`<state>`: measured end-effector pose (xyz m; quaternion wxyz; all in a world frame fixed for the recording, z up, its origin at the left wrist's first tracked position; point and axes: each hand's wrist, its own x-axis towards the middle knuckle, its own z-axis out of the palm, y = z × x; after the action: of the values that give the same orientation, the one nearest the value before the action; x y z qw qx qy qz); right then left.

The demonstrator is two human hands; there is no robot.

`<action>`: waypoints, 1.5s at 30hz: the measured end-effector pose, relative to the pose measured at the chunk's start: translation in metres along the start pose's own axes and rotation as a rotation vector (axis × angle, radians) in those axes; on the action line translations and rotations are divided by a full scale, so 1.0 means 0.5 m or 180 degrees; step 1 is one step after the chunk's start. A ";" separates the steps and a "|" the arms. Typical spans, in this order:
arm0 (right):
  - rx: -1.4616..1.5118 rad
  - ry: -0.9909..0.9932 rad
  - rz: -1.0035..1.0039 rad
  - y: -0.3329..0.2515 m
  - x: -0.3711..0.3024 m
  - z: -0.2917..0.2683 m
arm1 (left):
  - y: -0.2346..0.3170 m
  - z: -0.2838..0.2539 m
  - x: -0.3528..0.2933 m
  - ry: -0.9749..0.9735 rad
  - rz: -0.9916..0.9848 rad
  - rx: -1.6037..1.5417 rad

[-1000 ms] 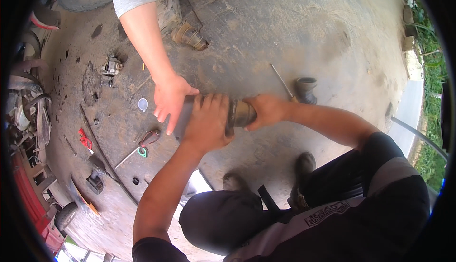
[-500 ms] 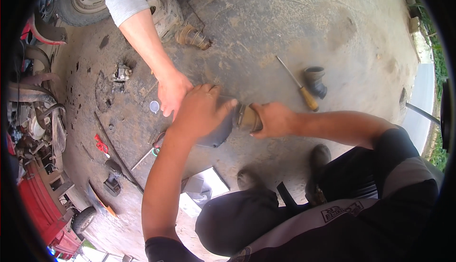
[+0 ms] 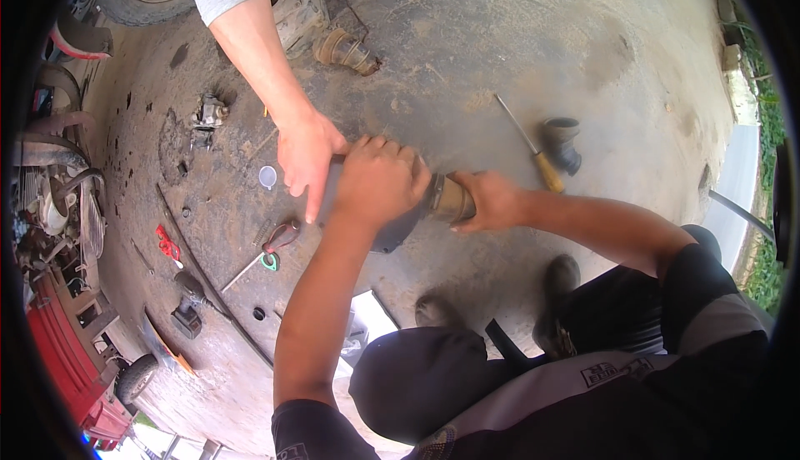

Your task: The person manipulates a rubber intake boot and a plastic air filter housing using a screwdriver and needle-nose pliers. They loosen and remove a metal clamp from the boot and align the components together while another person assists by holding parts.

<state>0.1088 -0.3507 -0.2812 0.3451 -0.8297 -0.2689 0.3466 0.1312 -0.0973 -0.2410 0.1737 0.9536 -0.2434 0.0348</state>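
A dark housing (image 3: 400, 233) sits between the hands in front of the person, over the dirty floor (image 3: 475, 118), its long axis running left to right and dipping slightly toward the right. Its ringed brown collar (image 3: 452, 201) points right, toward the person's right hand (image 3: 493, 202), which grasps that end with thumb and fingers wrapped around the rim. The left hand (image 3: 383, 178) grips the dark body from above, fingers bent over its far side. At the opposite end, a co-worker's hand (image 3: 310, 156) reaches in with fingers extended, beside the housing; whether it grips cannot be told. Right of these, a screwdriver (image 3: 548, 172) lies with its tip pointing away from the person, near a black elbow pipe (image 3: 563, 145).
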 end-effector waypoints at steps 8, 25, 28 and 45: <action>-0.0268 -0.0389 -0.0172 0.018 0.005 -0.017 | -0.016 -0.034 -0.106 -0.0221 -0.0226 0.0137; 0.0153 -0.0511 -0.0122 0.000 0.001 0.003 | -0.012 -0.031 -0.108 -0.0415 -0.0272 0.0099; 0.0186 -0.0737 -0.0045 -0.007 0.007 -0.007 | -0.006 -0.034 -0.107 -0.0442 -0.0255 0.0138; 0.0482 -0.0961 -0.0020 -0.008 0.023 -0.020 | -0.001 -0.065 -0.146 -0.0629 0.0318 -0.0401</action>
<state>0.1226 -0.3439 -0.2776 0.3634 -0.7391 -0.2934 0.4854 0.0676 -0.0526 -0.2219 0.2065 0.9263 -0.3082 -0.0661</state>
